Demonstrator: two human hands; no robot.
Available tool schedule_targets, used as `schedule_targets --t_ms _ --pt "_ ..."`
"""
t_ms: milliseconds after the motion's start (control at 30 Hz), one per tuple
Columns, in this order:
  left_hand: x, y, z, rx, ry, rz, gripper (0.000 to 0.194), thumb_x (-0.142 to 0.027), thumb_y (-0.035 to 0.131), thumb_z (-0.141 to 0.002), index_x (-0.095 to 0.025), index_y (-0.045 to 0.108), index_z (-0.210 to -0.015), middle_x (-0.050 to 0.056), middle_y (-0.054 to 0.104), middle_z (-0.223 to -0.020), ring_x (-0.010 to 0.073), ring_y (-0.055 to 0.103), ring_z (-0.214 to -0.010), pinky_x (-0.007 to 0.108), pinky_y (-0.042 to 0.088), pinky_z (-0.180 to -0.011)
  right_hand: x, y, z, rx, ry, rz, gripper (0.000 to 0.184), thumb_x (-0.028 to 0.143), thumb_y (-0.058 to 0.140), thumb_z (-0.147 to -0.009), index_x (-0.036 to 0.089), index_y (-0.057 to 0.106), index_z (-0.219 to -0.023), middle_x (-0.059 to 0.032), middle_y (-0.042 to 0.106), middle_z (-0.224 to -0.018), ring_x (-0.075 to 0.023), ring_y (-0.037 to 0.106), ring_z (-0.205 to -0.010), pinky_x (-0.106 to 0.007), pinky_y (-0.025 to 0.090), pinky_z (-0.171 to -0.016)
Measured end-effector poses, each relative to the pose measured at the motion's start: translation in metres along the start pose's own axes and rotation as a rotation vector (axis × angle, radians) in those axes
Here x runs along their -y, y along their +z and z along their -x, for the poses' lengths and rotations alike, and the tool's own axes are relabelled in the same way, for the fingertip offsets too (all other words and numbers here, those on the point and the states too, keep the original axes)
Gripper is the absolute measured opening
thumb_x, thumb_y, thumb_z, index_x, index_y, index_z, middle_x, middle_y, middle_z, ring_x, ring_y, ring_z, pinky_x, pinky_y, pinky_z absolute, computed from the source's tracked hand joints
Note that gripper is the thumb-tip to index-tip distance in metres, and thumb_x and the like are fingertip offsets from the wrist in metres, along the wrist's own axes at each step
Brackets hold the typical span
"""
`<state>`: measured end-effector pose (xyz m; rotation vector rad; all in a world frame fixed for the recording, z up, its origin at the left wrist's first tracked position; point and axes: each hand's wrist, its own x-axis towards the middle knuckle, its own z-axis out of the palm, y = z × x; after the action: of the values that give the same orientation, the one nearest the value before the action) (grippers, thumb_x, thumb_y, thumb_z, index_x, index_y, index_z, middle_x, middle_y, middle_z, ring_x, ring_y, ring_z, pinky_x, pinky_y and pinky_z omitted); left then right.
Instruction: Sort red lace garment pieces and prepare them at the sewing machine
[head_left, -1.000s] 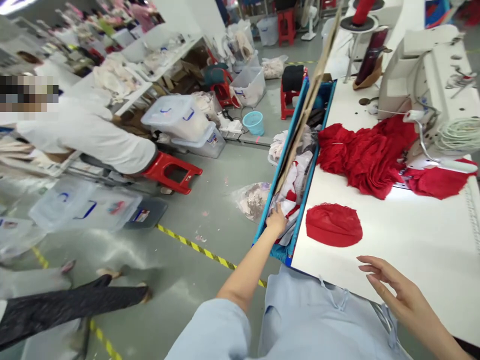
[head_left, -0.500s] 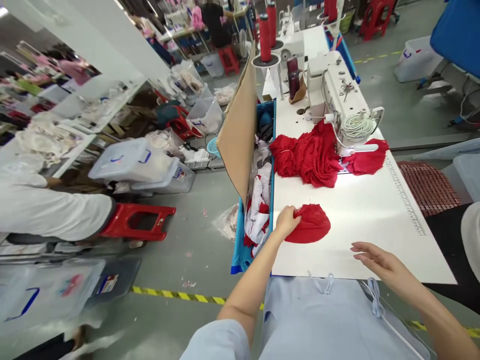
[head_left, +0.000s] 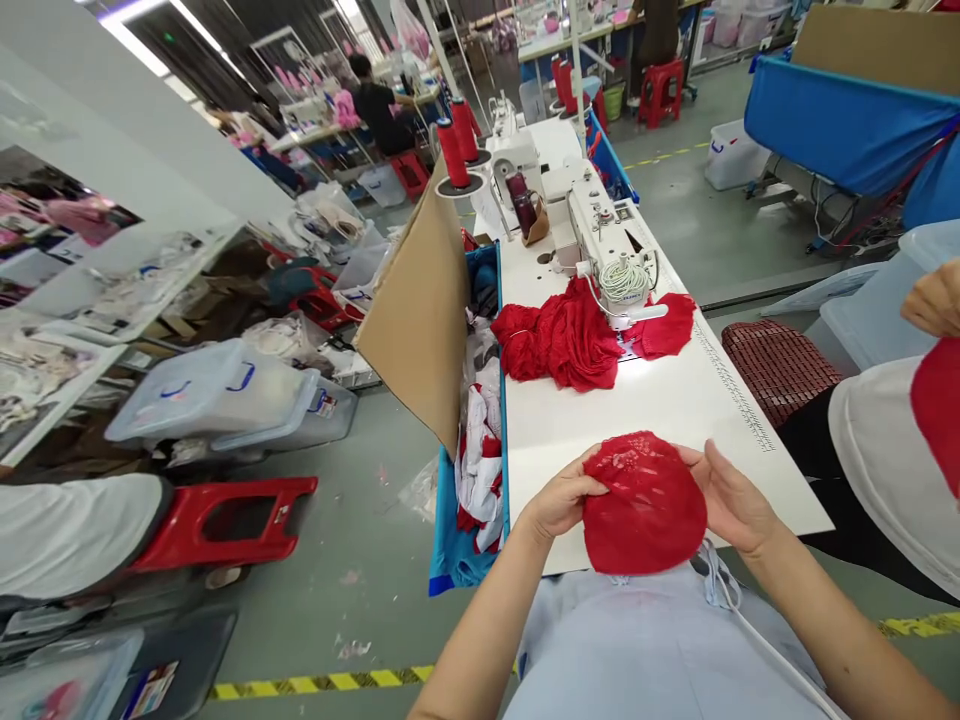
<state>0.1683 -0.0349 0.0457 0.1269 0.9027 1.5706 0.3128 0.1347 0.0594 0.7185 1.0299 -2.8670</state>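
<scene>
A rounded piece of red fabric is held up above the table's front edge, close to my body. My left hand pinches it at its left edge, thumb in front. At the opposite edge is my right hand, thumb raised and fingers partly hidden behind the cloth, supporting it. Farther back, a crumpled heap of red fabric lies beside the white sewing machine. Another flat red piece rests at the machine's right side.
The white table has a blue cloth bin with scraps along its left side, and a cardboard sheet standing there. Red thread cones stand at the back. A co-worker's hand with red fabric is at right.
The red piece has been lifted off the table towards me. My right hand, empty before, has come to its right edge. The view has turned, and a co-worker's hand appears at right.
</scene>
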Motion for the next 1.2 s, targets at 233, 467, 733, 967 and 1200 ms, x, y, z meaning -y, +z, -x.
schedule_targets --t_ms 233,467,733,967,1200 --pt "-0.009 -0.014 -0.005 -0.04 0.053 -0.29 0.043 -0.039 0.088 -0.061 -0.014 0.072 -0.093 0.003 0.07 -0.083 0.0145 0.06 -0.076 0.026 0.043 -0.074 0.009 0.008 0.007 -0.104 -0.073 0.154 0.042 0.039 0.083 -0.072 0.028 0.074 -0.112 -0.0072 0.075 -0.117 -0.026 0.069 -0.107 -0.043 0.049 -0.1" --pt "-0.019 -0.017 -0.014 -0.136 0.126 -0.336 0.046 -0.053 0.086 -0.06 -0.013 0.066 -0.072 -0.001 0.06 -0.065 0.0093 0.05 -0.06 0.023 0.036 -0.062 0.011 0.007 0.009 -0.112 -0.053 0.151 0.043 0.038 0.083 -0.073 0.028 0.073 -0.113 -0.0074 0.076 -0.113 -0.0259 0.07 -0.103 -0.04 0.054 -0.089" --pt "-0.015 -0.017 -0.015 -0.127 0.094 -0.217 0.046 -0.05 0.088 -0.059 -0.013 0.068 -0.077 -0.002 0.059 -0.067 0.0069 0.048 -0.06 0.021 0.033 -0.061 0.009 0.006 0.012 -0.083 -0.072 0.179 0.053 0.032 0.083 -0.071 0.031 0.067 -0.122 -0.0069 0.074 -0.118 -0.027 0.069 -0.108 -0.045 0.048 -0.099" --pt "-0.015 -0.016 -0.014 -0.116 0.083 -0.155 0.04 -0.045 0.088 -0.06 -0.014 0.068 -0.075 -0.002 0.062 -0.066 0.007 0.051 -0.057 0.02 0.035 -0.059 0.008 0.008 0.015 -0.115 -0.098 0.191 0.052 0.029 0.08 -0.073 0.031 0.065 -0.124 -0.007 0.076 -0.114 -0.0285 0.069 -0.108 -0.049 0.046 -0.101" --pt "-0.009 -0.018 -0.015 -0.115 0.068 -0.099 0.038 -0.04 0.09 -0.06 -0.015 0.07 -0.081 -0.001 0.068 -0.073 0.0083 0.058 -0.062 0.02 0.041 -0.063 0.006 0.006 0.018 -0.144 -0.116 0.189 0.053 0.031 0.079 -0.074 0.031 0.063 -0.125 -0.0067 0.074 -0.12 -0.0259 0.069 -0.106 -0.043 0.048 -0.098"
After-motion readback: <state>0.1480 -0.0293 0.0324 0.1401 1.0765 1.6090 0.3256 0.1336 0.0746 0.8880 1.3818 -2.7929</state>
